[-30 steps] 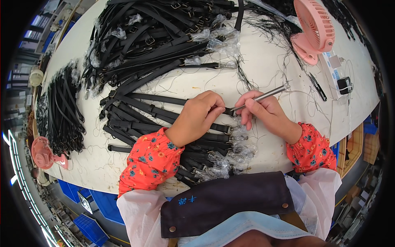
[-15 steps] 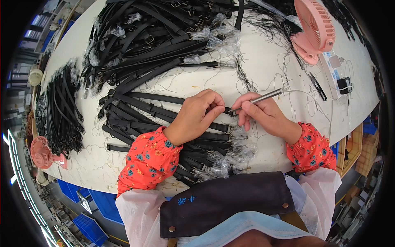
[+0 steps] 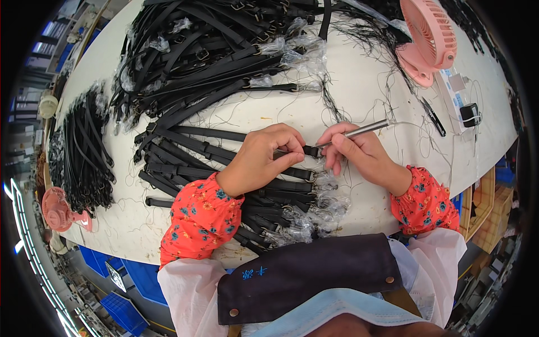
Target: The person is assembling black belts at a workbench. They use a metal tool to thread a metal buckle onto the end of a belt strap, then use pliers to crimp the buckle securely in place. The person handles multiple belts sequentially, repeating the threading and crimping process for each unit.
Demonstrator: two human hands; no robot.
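Observation:
My left hand point(image 3: 263, 157) is closed, thumb and finger pinching a black strap point(image 3: 310, 150) near its end. That end sticks out toward my other hand. In my right hand point(image 3: 362, 156) is a slim silver pen-shaped tool point(image 3: 368, 128), with a thin pale cord trailing from its back end. Its tip points down-left at the strap's end; whether they touch I cannot tell. Below my hands more black straps point(image 3: 185, 169) lie fanned side by side, their buckle ends wrapped in clear plastic point(image 3: 331, 203).
A large heap of black straps point(image 3: 196, 56) covers the far table, with a smaller bundle point(image 3: 87, 151) at left. Pink fans point(image 3: 429, 36) stand far right and near left. A black-handled cutter point(image 3: 433, 118) lies near a white power strip point(image 3: 453, 101). Loose black threads point(image 3: 387, 73) are scattered about.
My left hand has shifted slightly left and down, baring more of the strap's end between my hands. The silver tool has moved a little to the right.

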